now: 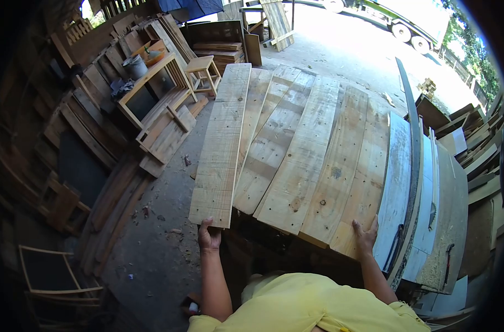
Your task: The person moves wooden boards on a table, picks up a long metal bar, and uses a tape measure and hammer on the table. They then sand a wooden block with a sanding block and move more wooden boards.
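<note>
My left hand point(210, 238) is closed on the near end of a long pale wooden board point(221, 141). Its thumb lies on the top face, and the other fingers are hidden beneath. This board slants away from me along the left side of several similar planks point(301, 160) laid side by side. My right hand point(366, 238) rests on the rightmost pale plank point(368, 182), thumb and fingers apart, near a whitish-blue board point(393, 182). Nail holes and knots mark the planks.
A long dark metal bar point(413, 127), a saw blade point(432, 216) and a hammer-like tool point(448, 260) lie at the right. Left stand a stool point(203, 72), a wooden frame point(158, 91) with a bucket point(135, 66), and stacked lumber. A truck point(401, 22) is outside.
</note>
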A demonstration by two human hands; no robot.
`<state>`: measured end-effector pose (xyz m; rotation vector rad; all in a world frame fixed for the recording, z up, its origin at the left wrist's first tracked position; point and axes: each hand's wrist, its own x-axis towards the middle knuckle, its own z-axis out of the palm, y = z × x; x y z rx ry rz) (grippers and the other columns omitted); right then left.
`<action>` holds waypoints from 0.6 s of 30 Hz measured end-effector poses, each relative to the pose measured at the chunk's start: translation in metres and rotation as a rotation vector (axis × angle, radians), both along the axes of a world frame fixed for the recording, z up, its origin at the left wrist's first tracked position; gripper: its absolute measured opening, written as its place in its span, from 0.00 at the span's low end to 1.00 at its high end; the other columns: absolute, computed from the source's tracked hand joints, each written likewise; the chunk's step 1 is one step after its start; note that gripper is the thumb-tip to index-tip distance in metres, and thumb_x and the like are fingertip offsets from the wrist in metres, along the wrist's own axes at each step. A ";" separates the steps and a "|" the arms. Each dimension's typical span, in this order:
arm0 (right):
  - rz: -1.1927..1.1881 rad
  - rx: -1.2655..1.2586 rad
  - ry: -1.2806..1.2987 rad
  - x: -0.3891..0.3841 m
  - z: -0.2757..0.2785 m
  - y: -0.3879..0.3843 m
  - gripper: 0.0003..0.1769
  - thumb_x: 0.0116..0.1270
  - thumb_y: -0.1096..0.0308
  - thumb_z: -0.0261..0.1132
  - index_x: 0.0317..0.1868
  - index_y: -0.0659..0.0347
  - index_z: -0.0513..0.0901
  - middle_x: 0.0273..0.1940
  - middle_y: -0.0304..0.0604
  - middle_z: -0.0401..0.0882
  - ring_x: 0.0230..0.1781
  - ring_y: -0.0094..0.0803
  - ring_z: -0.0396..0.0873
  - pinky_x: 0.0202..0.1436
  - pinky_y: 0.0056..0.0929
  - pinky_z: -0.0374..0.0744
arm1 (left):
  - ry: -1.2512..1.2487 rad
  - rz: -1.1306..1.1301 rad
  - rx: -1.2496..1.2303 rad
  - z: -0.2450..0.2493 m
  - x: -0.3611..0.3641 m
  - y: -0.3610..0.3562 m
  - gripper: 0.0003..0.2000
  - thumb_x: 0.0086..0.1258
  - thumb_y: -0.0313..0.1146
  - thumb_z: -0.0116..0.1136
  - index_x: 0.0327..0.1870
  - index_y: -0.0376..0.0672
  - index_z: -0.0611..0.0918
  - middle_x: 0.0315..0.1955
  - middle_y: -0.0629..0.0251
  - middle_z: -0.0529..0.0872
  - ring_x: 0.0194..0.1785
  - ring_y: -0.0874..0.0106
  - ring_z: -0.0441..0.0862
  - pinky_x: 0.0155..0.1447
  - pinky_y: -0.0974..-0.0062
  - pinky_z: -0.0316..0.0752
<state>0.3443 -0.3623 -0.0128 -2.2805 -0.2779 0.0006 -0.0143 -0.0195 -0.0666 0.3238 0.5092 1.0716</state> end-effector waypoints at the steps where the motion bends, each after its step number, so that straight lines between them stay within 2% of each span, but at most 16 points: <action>1: 0.001 0.010 0.010 0.001 -0.003 -0.001 0.56 0.55 0.52 0.77 0.74 0.74 0.56 0.68 0.63 0.63 0.70 0.54 0.63 0.74 0.41 0.61 | -0.005 0.001 -0.008 -0.001 -0.001 -0.001 0.34 0.59 0.24 0.62 0.69 0.39 0.66 0.61 0.57 0.75 0.63 0.60 0.76 0.65 0.60 0.77; 3: 0.006 0.013 0.011 0.005 -0.008 -0.003 0.56 0.55 0.52 0.77 0.74 0.74 0.56 0.68 0.63 0.63 0.70 0.53 0.63 0.74 0.41 0.61 | -0.035 -0.001 0.054 -0.003 0.001 -0.002 0.34 0.59 0.25 0.63 0.69 0.39 0.65 0.62 0.57 0.75 0.64 0.60 0.75 0.67 0.59 0.75; 5: 0.018 -0.039 -0.015 0.008 -0.012 -0.004 0.54 0.57 0.56 0.77 0.73 0.75 0.56 0.69 0.61 0.63 0.71 0.48 0.63 0.74 0.37 0.62 | -0.044 0.015 0.049 -0.014 -0.002 -0.001 0.34 0.60 0.25 0.63 0.70 0.39 0.65 0.62 0.57 0.75 0.65 0.60 0.74 0.68 0.59 0.74; 12: -0.006 -0.017 0.009 0.007 -0.010 -0.003 0.54 0.57 0.56 0.77 0.73 0.74 0.56 0.69 0.61 0.64 0.71 0.48 0.63 0.74 0.37 0.62 | -0.013 0.015 0.068 -0.005 -0.003 -0.001 0.33 0.59 0.28 0.64 0.69 0.39 0.67 0.61 0.60 0.75 0.64 0.62 0.74 0.68 0.63 0.73; 14: -0.011 -0.027 -0.012 0.010 -0.013 -0.005 0.56 0.55 0.49 0.77 0.74 0.72 0.57 0.69 0.62 0.63 0.71 0.53 0.62 0.74 0.42 0.60 | 0.033 0.013 0.058 0.004 -0.002 -0.001 0.34 0.59 0.28 0.64 0.69 0.40 0.66 0.61 0.60 0.75 0.63 0.62 0.75 0.67 0.63 0.73; 18: -0.008 -0.005 0.015 0.005 -0.006 -0.003 0.57 0.54 0.49 0.78 0.74 0.71 0.57 0.69 0.62 0.63 0.71 0.53 0.62 0.75 0.42 0.60 | 0.131 -0.011 0.042 0.008 -0.009 0.004 0.33 0.61 0.30 0.64 0.69 0.40 0.66 0.59 0.60 0.76 0.62 0.63 0.76 0.64 0.63 0.77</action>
